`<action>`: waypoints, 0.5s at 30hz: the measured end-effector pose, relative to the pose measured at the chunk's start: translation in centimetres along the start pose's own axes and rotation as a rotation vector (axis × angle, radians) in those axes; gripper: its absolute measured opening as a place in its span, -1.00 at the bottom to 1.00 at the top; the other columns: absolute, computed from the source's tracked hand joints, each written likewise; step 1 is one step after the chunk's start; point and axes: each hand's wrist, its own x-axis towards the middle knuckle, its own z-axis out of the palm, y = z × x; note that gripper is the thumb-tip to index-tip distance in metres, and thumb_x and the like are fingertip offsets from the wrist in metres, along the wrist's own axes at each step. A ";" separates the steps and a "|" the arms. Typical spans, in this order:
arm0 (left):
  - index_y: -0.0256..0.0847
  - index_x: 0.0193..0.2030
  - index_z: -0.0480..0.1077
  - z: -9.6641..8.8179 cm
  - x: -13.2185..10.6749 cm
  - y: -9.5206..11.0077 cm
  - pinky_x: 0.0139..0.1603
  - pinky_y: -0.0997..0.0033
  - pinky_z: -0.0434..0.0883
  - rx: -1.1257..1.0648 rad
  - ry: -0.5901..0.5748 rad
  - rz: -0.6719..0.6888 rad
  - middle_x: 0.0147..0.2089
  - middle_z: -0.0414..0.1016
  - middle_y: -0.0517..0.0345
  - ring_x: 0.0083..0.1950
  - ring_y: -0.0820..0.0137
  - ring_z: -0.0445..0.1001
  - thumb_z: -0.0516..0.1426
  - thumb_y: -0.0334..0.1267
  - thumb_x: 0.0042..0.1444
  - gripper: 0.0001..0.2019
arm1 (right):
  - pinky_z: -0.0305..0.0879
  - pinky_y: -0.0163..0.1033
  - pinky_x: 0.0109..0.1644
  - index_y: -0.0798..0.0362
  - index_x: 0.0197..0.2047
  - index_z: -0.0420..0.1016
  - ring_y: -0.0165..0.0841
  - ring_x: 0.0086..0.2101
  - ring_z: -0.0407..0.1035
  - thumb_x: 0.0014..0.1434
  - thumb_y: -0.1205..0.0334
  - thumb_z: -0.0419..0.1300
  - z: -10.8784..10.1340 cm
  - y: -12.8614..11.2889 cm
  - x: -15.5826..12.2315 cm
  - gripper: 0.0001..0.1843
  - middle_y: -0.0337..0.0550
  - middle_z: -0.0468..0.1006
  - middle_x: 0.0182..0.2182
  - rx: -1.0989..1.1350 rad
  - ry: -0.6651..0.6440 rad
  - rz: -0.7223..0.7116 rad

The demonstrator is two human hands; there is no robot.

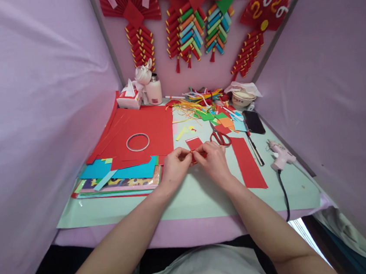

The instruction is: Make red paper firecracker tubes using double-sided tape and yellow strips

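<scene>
My left hand (177,166) and my right hand (213,158) meet over the middle of the table, fingertips pinched close together. Between them they grip a small piece of red paper (193,158), mostly covered by my fingers. A red paper strip with a white edge (194,143) lies just beyond my fingertips. Scissors with red handles (220,138) rest right behind my right hand, blades pointing away. To the right of that hand lies a long red paper strip (248,163).
Red sheets (149,127) bearing a ring of tape (138,142) and a stack of coloured paper (131,173) lie left. Paper scraps (205,116) and yellow strips spread at the back. A phone (254,122), a pen (255,149) and a corded glue gun (281,155) lie right.
</scene>
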 end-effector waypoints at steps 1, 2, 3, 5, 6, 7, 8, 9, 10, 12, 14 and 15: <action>-0.22 -0.42 0.43 0.0 0.0 0.0 -0.36 0.45 0.42 0.009 -0.002 0.004 -0.45 0.53 0.17 -0.40 0.39 0.51 0.13 -0.26 -0.04 -0.90 | -0.05 -0.17 -0.20 0.02 -0.49 0.40 -0.32 -0.32 0.33 0.13 0.27 0.15 0.0 0.0 0.0 -0.84 -0.25 0.52 -0.44 0.001 0.002 0.002; -0.22 -0.42 0.44 0.0 -0.1 0.0 -0.36 0.45 0.42 0.017 -0.002 0.008 -0.45 0.53 0.17 -0.39 0.39 0.51 0.13 -0.26 -0.04 -0.90 | -0.05 -0.17 -0.20 0.02 -0.49 0.39 -0.32 -0.32 0.33 0.13 0.27 0.15 0.0 0.0 0.0 -0.83 -0.25 0.52 -0.44 0.004 0.003 0.004; -0.21 -0.42 0.44 0.0 -0.1 0.1 -0.36 0.46 0.41 0.023 -0.004 0.011 -0.45 0.54 0.17 -0.39 0.39 0.51 0.12 -0.27 -0.04 -0.90 | -0.06 -0.17 -0.20 0.02 -0.50 0.39 -0.32 -0.32 0.33 0.13 0.27 0.15 0.0 0.0 0.0 -0.83 -0.25 0.52 -0.45 0.006 0.004 0.006; -0.21 -0.41 0.44 -0.1 -0.1 0.1 -0.35 0.46 0.40 0.032 -0.008 0.017 -0.45 0.54 0.17 -0.38 0.39 0.51 0.12 -0.28 -0.03 -0.90 | -0.06 -0.17 -0.20 0.03 -0.50 0.38 -0.32 -0.33 0.33 0.13 0.27 0.15 0.1 0.1 -0.1 -0.83 -0.25 0.52 -0.45 0.010 0.005 0.009; -0.21 -0.42 0.44 -0.1 -0.1 0.1 -0.35 0.46 0.40 0.037 -0.009 0.019 -0.45 0.54 0.18 -0.38 0.39 0.51 0.12 -0.28 -0.03 -0.91 | -0.06 -0.17 -0.20 0.03 -0.50 0.38 -0.32 -0.33 0.33 0.12 0.26 0.16 0.1 0.1 -0.1 -0.83 -0.25 0.51 -0.45 0.011 0.006 0.009; -0.21 -0.42 0.44 -0.1 -0.1 0.1 -0.35 0.46 0.39 0.044 -0.008 0.020 -0.45 0.54 0.18 -0.38 0.39 0.51 0.12 -0.28 -0.03 -0.91 | -0.07 -0.17 -0.20 0.03 -0.50 0.37 -0.32 -0.33 0.33 0.12 0.26 0.16 0.1 0.1 -0.1 -0.83 -0.25 0.51 -0.46 0.012 0.009 0.008; -0.21 -0.42 0.44 -0.1 -0.1 0.1 -0.35 0.46 0.39 0.049 -0.006 0.023 -0.45 0.54 0.18 -0.38 0.39 0.51 0.12 -0.28 -0.03 -0.91 | -0.07 -0.17 -0.20 0.03 -0.50 0.37 -0.32 -0.33 0.33 0.12 0.27 0.16 0.1 0.1 -0.1 -0.83 -0.26 0.51 -0.46 0.013 0.011 0.008; -0.21 -0.42 0.44 -0.1 -0.1 0.1 -0.35 0.46 0.39 0.052 -0.006 0.024 -0.45 0.54 0.18 -0.38 0.39 0.51 0.12 -0.28 -0.03 -0.91 | -0.07 -0.17 -0.20 0.03 -0.50 0.37 -0.33 -0.33 0.33 0.12 0.27 0.16 0.2 0.1 -0.1 -0.83 -0.26 0.51 -0.46 0.014 0.013 0.008; -0.21 -0.42 0.44 -0.1 -0.1 0.2 -0.34 0.46 0.39 0.052 -0.007 0.025 -0.45 0.54 0.18 -0.38 0.39 0.50 0.12 -0.28 -0.03 -0.91 | -0.07 -0.17 -0.20 0.03 -0.50 0.37 -0.33 -0.33 0.33 0.12 0.27 0.17 0.2 0.1 0.0 -0.83 -0.27 0.51 -0.46 0.016 0.014 0.010; -0.21 -0.42 0.44 -0.1 -0.1 0.2 -0.34 0.47 0.38 0.049 -0.012 0.025 -0.45 0.54 0.17 -0.38 0.40 0.50 0.12 -0.27 -0.03 -0.91 | -0.06 -0.17 -0.20 0.03 -0.50 0.37 -0.33 -0.33 0.34 0.12 0.27 0.17 0.2 0.1 0.0 -0.83 -0.27 0.51 -0.46 0.018 0.013 0.014; -0.21 -0.42 0.44 -0.1 -0.1 0.2 -0.34 0.47 0.38 0.045 -0.016 0.024 -0.45 0.54 0.17 -0.38 0.39 0.50 0.12 -0.27 -0.03 -0.90 | -0.06 -0.17 -0.20 0.03 -0.51 0.37 -0.33 -0.33 0.34 0.12 0.26 0.16 0.2 0.1 0.0 -0.83 -0.27 0.51 -0.46 0.022 0.010 0.018; -0.21 -0.42 0.44 -0.1 -0.1 0.3 -0.34 0.47 0.38 0.042 -0.017 0.024 -0.45 0.54 0.17 -0.38 0.39 0.50 0.12 -0.27 -0.03 -0.90 | -0.06 -0.17 -0.20 0.03 -0.51 0.37 -0.33 -0.33 0.34 0.12 0.26 0.16 0.2 0.1 0.0 -0.83 -0.27 0.51 -0.46 0.025 0.010 0.020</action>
